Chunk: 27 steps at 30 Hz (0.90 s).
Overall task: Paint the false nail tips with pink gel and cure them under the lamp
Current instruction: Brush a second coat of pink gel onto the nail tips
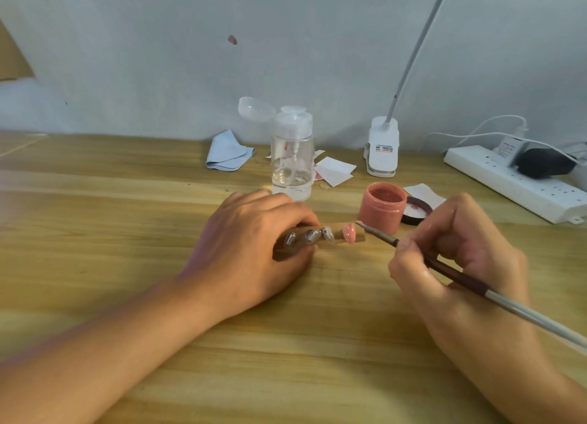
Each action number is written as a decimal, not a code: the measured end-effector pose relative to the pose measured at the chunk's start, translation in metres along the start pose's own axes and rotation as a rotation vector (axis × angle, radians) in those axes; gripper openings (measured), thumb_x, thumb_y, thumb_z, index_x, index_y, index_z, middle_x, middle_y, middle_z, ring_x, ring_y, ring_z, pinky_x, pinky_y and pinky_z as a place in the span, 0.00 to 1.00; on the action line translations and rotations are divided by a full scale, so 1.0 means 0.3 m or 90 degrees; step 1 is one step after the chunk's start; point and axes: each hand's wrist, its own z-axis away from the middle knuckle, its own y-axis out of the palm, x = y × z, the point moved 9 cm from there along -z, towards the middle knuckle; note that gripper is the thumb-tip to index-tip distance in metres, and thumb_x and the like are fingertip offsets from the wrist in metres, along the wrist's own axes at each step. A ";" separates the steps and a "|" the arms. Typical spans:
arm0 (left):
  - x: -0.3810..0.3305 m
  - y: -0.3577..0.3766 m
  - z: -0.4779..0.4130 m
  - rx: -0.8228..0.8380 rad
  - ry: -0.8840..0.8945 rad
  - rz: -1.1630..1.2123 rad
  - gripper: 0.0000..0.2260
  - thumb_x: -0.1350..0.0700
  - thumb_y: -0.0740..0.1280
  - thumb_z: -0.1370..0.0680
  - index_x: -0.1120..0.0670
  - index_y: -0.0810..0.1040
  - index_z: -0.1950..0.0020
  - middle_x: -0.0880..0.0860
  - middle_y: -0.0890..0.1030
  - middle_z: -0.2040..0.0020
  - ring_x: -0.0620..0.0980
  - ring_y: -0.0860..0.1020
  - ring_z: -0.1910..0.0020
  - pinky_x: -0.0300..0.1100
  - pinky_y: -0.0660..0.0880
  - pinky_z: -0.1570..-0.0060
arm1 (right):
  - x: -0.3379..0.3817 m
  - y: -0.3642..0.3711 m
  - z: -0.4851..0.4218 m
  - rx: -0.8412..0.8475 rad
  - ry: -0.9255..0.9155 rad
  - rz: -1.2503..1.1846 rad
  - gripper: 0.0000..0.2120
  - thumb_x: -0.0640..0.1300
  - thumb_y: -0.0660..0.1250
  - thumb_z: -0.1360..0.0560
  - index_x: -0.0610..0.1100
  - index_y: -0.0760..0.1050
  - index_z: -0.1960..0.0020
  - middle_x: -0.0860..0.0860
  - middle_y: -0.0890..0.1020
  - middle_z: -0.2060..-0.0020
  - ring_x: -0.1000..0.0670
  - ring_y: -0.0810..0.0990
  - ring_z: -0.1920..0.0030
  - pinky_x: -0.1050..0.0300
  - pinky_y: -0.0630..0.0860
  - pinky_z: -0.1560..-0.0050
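Wooden stick (335,227), four nail tips (313,235) — one pink, three clear — gripped by left hand (254,242); brush (460,277) pinched by right hand (482,233)

Left hand (254,245) grips nail stick (320,239); right hand (457,255) pinches brush (444,266).

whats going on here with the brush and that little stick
A person is painting false nail tips fixed on a wooden stick. The left hand grips the stick on the table, and the right hand holds a brush with its tip at the end nail tip, which is coated pink. The three other tips are clear. An open jar of pink gel stands just behind, its lid beside it.
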 end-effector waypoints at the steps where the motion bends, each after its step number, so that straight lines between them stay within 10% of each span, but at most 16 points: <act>1: 0.000 0.001 0.000 0.000 0.000 0.001 0.08 0.48 0.72 0.29 0.44 0.81 0.51 0.42 0.81 0.57 0.45 0.75 0.55 0.42 0.68 0.52 | -0.001 0.001 -0.001 0.003 0.001 0.000 0.06 0.45 0.66 0.34 0.46 0.68 0.63 0.50 0.78 0.71 0.44 0.76 0.66 0.45 0.73 0.62; 27: -0.001 -0.004 0.000 -0.009 -0.004 0.000 0.09 0.48 0.70 0.30 0.44 0.82 0.50 0.41 0.80 0.56 0.45 0.74 0.54 0.44 0.70 0.51 | 0.011 0.016 0.007 0.037 -0.016 0.026 0.06 0.49 0.64 0.35 0.52 0.68 0.61 0.54 0.78 0.67 0.46 0.77 0.60 0.48 0.74 0.59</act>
